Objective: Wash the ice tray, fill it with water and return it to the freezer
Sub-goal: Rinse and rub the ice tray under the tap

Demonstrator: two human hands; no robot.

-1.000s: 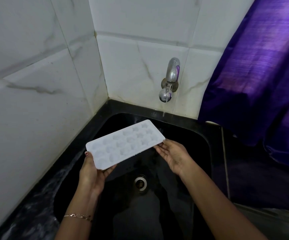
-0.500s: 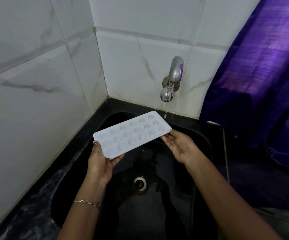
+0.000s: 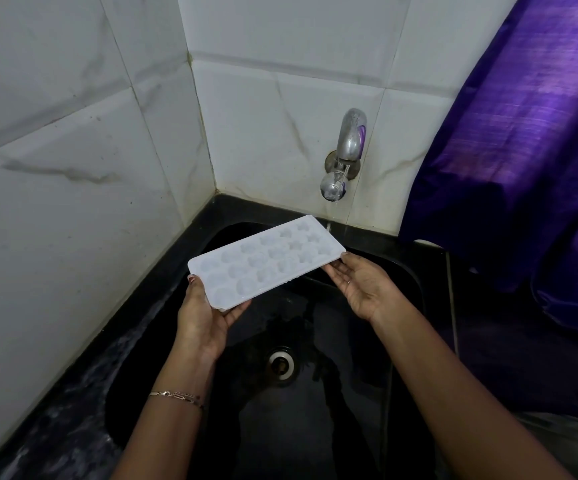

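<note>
The tray (image 3: 266, 261) is held level over the black sink (image 3: 298, 438), cavities up, with its far corner just below the tap (image 3: 346, 157). The left grip (image 3: 200, 317) is clamped on the tray's near end, thumb on the rim and fingers curled beneath. The right grip (image 3: 363, 285) lies palm up, its fingers straight and apart, touching the tray's right edge from below. A thin trickle falls from the tap beside the far corner. The drain (image 3: 281, 363) sits under the tray, between the forearms. A bracelet (image 3: 176, 396) circles the left wrist. A purple cloth (image 3: 523, 150) hangs at right, and a wet black table (image 3: 55, 427) runs along the tiled wall (image 3: 72, 168).
</note>
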